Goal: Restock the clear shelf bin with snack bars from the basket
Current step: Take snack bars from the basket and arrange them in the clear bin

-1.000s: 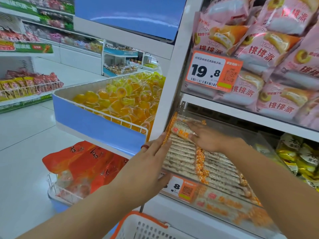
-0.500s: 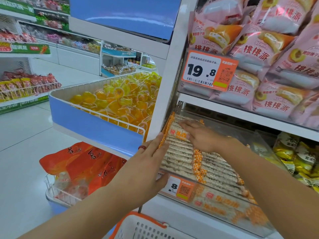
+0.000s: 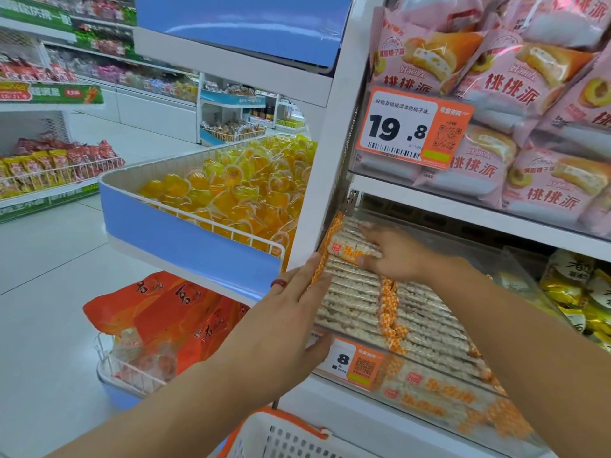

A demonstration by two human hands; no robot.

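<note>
The snack bars [image 3: 357, 292] lay in rows in the clear bin [image 3: 429, 404], long way running left to right. The right hand [image 3: 393, 256] lay flat on the back bar. The left hand [image 3: 291, 312], fingers straight, pressed their left ends, nearer the basket [image 3: 281, 438].

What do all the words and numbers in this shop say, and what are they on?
"19.8": orange price tag on the upper shelf.
"桃桃派": pink cake packs.
"8": lower price tag on the clear bin; its left part is hidden by the left hand.
Tag small print, snack bars and aisle signs: too blurred.
</note>
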